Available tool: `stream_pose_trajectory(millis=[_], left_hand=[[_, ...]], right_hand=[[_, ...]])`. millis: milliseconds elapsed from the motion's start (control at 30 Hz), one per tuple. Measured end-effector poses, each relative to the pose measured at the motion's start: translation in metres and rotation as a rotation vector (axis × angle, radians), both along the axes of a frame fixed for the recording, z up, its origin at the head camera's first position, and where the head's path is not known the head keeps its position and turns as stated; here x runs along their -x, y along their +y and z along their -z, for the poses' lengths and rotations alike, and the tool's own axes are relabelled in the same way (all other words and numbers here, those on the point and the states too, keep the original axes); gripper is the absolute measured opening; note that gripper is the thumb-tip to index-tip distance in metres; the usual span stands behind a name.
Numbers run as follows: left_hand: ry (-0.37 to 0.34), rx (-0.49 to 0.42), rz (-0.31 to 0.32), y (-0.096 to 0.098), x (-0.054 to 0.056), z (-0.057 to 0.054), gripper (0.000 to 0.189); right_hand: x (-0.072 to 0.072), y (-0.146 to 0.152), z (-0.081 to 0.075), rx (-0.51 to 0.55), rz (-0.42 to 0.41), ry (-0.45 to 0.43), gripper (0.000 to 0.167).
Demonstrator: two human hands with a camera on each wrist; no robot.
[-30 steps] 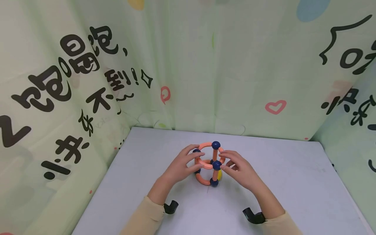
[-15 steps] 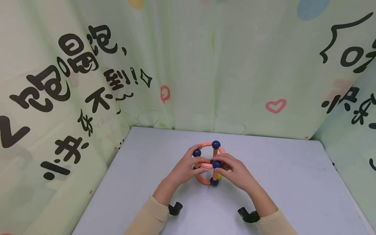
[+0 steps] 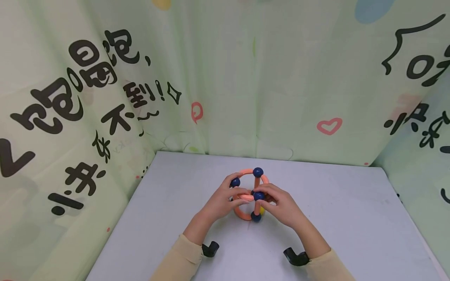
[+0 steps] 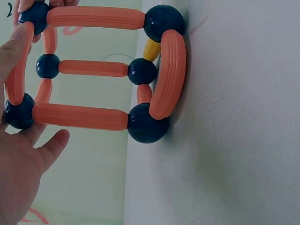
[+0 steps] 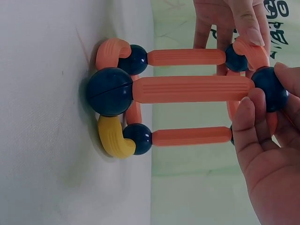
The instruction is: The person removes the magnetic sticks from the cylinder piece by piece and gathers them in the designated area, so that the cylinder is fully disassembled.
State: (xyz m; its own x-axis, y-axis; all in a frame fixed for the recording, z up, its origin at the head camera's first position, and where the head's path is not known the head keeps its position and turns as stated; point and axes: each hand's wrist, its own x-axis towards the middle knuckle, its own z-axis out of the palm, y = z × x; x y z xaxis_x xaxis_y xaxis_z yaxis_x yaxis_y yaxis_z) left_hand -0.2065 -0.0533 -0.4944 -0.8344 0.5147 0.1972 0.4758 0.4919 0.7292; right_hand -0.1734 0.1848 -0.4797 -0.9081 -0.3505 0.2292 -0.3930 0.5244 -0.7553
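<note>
A ball-and-stick toy frame (image 3: 257,208) of dark blue balls and orange sticks stands upright on the table. Its top and bottom rings have curved sticks, joined by straight uprights. One curved stick in the bottom ring is yellow (image 5: 111,138). My right hand (image 3: 286,207) pinches the front top ball (image 3: 258,196) between thumb and fingers. At the frame's left side, my left hand (image 3: 218,201) holds the top ring, its thumb on the orange curved stick (image 4: 19,70) and fingers reaching round the left top ball (image 4: 19,111).
The pale table (image 3: 175,179) carries the frame near its middle. Patterned light green curtains (image 3: 232,78) with dark lettering hang behind and on both sides. Black curved pieces (image 3: 296,257) sit at both wrists, by the beige sleeves (image 3: 177,259).
Both hands have moved inward on the frame. The right fingers have closed round the front top ball, and the left hand has slid right along the top ring. The frame has stayed in place.
</note>
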Motion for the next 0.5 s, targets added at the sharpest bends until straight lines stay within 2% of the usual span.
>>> stream_pose_trajectory(millis=[200, 500], left_hand=[[-0.015, -0.007, 0.008, -0.0009, 0.0004, -0.0005, 0.032], [0.06, 0.005, 0.046, -0.004, 0.0046, 0.005, 0.033]], right_hand=[[0.001, 0.0007, 0.0007, 0.007, -0.007, 0.011, 0.031], [0.0017, 0.0012, 0.0007, 0.012, -0.005, -0.008, 0.033]])
